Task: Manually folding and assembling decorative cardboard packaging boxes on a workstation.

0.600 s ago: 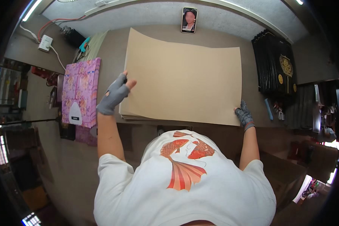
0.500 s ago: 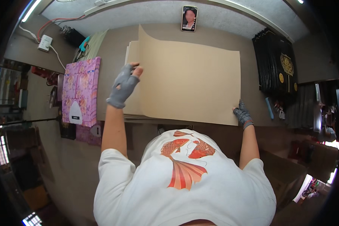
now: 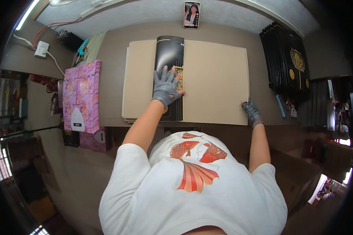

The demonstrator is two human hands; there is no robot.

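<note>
The gloved left hand lay flat and open on the black folded sheet atop the tan cardboard stack, while the right hand pinched that stack's near-right corner; firm, even palm pressure seemed wise to prevent slipping.

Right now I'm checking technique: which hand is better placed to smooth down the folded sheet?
Probably the left hand: it lies flat on the sheet at the fold. The right hand only pins the stack's corner.
</note>
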